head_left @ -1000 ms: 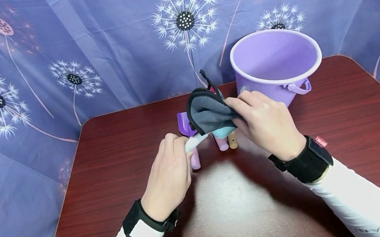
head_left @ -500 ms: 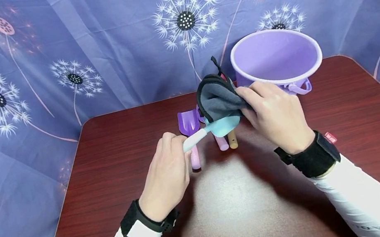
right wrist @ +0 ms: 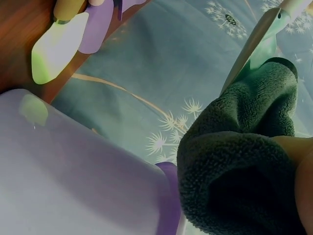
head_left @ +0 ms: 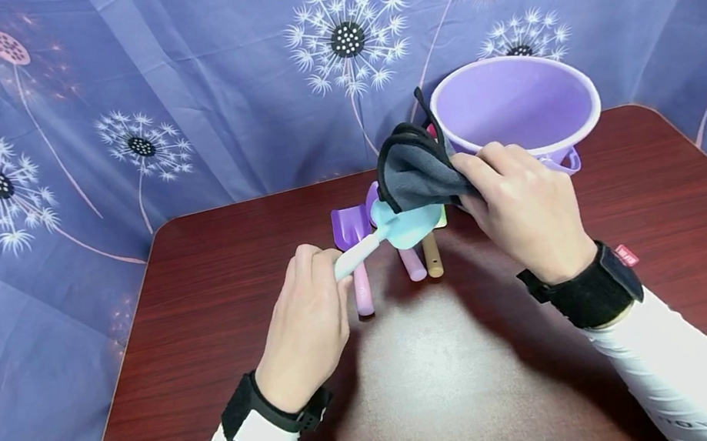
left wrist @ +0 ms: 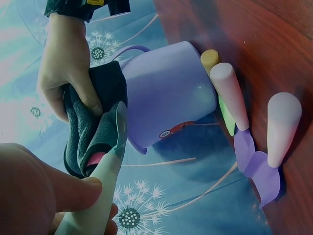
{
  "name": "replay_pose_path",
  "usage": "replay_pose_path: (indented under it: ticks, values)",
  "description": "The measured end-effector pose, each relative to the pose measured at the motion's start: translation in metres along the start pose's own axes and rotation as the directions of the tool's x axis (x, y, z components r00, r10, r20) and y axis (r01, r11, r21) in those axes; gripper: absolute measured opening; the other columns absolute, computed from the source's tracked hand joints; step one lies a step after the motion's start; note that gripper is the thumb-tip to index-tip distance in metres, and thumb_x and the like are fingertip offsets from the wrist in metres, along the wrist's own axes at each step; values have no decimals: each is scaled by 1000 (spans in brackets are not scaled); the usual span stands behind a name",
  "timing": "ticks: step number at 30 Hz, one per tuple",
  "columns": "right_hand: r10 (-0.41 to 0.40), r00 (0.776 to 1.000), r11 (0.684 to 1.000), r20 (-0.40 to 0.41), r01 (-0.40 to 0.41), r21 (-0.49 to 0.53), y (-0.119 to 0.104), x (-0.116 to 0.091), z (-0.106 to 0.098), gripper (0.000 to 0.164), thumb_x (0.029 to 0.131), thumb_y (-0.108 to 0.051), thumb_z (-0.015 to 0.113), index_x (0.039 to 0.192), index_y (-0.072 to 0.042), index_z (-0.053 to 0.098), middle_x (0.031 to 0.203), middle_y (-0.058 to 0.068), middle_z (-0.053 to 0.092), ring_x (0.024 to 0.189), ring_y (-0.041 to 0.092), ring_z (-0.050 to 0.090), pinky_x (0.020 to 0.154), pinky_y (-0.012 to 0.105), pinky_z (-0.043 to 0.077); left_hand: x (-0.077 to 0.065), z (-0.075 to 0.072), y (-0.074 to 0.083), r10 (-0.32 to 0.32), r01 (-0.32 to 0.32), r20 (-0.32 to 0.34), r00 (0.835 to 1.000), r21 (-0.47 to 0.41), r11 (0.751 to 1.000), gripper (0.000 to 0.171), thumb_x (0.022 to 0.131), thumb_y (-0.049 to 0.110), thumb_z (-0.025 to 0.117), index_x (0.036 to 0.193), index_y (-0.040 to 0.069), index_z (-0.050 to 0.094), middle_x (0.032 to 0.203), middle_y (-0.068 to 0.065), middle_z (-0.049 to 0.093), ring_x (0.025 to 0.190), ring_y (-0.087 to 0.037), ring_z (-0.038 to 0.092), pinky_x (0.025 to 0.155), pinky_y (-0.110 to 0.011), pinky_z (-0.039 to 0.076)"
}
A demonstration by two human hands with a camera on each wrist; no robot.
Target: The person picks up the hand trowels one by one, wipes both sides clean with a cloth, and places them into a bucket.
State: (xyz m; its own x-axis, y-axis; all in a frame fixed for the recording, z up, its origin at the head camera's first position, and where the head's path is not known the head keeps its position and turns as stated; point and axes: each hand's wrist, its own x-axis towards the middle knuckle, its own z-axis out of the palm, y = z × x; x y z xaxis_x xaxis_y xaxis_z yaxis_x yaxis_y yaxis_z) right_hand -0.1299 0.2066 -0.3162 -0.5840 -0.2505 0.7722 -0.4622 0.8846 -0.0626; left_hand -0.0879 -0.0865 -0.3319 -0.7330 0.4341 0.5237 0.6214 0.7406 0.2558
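Observation:
My left hand (head_left: pixel 303 322) grips the white handle of a toy shovel (head_left: pixel 414 226) with a light teal blade, raised over the table. My right hand (head_left: pixel 527 211) pinches a dark grey cloth (head_left: pixel 418 167) with black edging, bunched against the far side of the blade. In the left wrist view, the left thumb lies along the shovel handle (left wrist: pixel 98 191), and the cloth (left wrist: pixel 110 81) hangs from the right hand's fingers behind the blade. Close up in the right wrist view, the fuzzy folded cloth (right wrist: pixel 234 171) overlaps the blade's end.
A purple bucket (head_left: pixel 509 101) stands at the back right, behind my right hand. Beneath the held shovel lie a purple shovel with a pink handle (head_left: pixel 362 293), another pink handle (head_left: pixel 413 265) and a tan-handled tool (head_left: pixel 433 255) with a light green blade (right wrist: pixel 58 49).
The right hand and cloth have moved right and slightly up, uncovering more of the teal blade. My left hand has shifted slightly left, still holding the shovel.

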Motion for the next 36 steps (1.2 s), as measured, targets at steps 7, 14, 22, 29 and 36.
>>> replay_pose_path:
  ticks: [7,14,22,29,36]
  values:
    - [-23,1000,1000,-4,23,10,-4,0,0,32,90,-1,77,121,-8,70,93,11,63,84,39,63,56,55,51,-1,1,-1,-14,14,-15,1000,2,1000,21,104,6,65,118,-6,56,100,-15,47,83,-28,47,68,-34,47]
    - [-98,994,995,49,98,7,-14,-3,4,29,92,-2,73,120,-7,70,91,10,61,83,38,62,50,51,49,-1,3,-3,-38,38,-32,999,14,999,24,102,5,67,120,-8,56,103,-17,49,85,-30,50,70,-37,50]
    - [-132,984,989,118,123,77,-30,-8,11,27,91,-5,74,118,-8,70,91,7,61,80,33,61,51,50,53,-1,5,-7,-76,77,-47,996,9,997,23,103,6,66,120,-7,56,103,-17,50,87,-29,52,70,-39,52]
    - [-145,974,983,177,121,140,-37,-10,9,32,89,-5,76,120,-10,69,95,6,61,83,31,62,54,53,55,0,7,-11,-115,114,-42,993,-22,993,22,104,5,65,121,-6,57,104,-16,50,88,-29,52,74,-39,53]
    - [-171,966,977,192,142,158,-41,-9,4,35,89,-10,81,122,-12,69,97,4,61,81,29,60,51,50,54,2,6,-17,-165,163,-24,986,-65,985,22,105,5,63,124,-6,57,107,-18,50,87,-29,52,77,-41,51]
